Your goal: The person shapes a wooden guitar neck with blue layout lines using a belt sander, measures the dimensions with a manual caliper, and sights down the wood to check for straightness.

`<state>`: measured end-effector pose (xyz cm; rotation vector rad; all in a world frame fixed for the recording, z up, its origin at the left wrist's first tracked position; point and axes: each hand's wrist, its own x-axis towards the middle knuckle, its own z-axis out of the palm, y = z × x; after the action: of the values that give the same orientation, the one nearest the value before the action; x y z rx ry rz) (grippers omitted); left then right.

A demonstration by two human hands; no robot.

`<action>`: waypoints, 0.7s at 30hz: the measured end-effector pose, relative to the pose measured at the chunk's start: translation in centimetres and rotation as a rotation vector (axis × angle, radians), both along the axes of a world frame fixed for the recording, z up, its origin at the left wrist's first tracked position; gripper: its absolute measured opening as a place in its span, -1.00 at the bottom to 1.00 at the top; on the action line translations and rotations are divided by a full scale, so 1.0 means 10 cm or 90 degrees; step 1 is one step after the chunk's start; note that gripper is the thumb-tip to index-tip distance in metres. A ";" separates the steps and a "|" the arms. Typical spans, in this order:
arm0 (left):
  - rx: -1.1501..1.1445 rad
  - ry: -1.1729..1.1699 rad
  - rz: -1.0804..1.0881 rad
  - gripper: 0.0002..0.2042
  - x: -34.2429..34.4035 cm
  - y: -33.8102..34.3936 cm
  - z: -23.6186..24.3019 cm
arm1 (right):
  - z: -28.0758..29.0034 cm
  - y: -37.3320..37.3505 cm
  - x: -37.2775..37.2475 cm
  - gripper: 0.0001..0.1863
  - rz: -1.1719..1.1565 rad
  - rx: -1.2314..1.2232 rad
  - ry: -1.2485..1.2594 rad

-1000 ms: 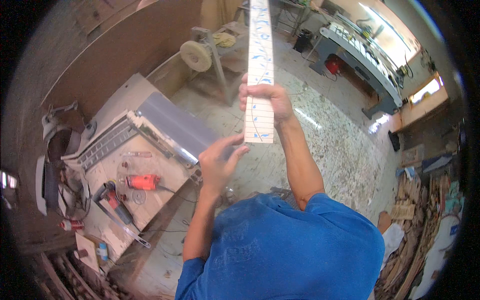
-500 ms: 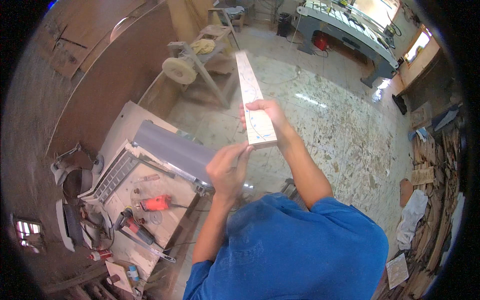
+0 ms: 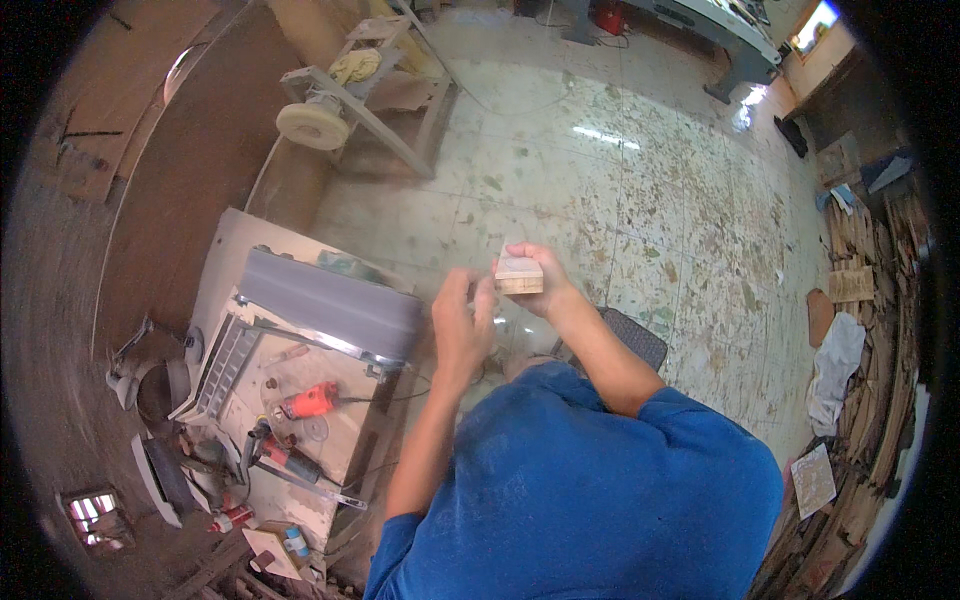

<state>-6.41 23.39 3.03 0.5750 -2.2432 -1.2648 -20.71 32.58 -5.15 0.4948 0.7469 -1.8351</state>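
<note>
My right hand [image 3: 552,278] is closed around a wooden block [image 3: 520,284], its thumb over the top. The block points away from me, so mostly its pale near end and a short stretch of its upper face show. Just left of it, my left hand [image 3: 460,320] is raised with fingers bent and apart, with nothing seen in it. A small gap seems to separate its fingertips from the block. Left of my left hand is a sanding machine with a wide grey belt [image 3: 330,305].
On the wooden bench beside the belt lie a red power tool [image 3: 312,401] and an angle grinder [image 3: 288,458]. A stand with a round buffing wheel [image 3: 313,126] is at the far left. Scrap wood [image 3: 880,330] is piled along the right wall.
The block has tipped from showing its long face with a drawn vine pattern to nearly end-on. My left hand has come off its near end. The view has shifted downward.
</note>
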 end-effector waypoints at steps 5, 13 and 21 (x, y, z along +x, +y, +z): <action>0.099 -0.069 -0.001 -0.73 0.17 0.23 -0.21 | -0.28 0.26 0.13 -0.70 -0.066 -0.018 -0.072; -0.007 0.131 -0.140 -0.76 0.43 0.57 -0.16 | -0.22 0.70 0.59 -0.62 -0.046 -0.091 -0.009; 0.216 0.148 -0.177 -0.72 1.13 0.91 -0.41 | -0.17 1.33 1.27 -0.56 -0.029 -0.119 -0.035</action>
<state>4.85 32.50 -1.04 0.2178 -1.9751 -1.7740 -8.02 45.89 -6.81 0.4415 0.5242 -1.9046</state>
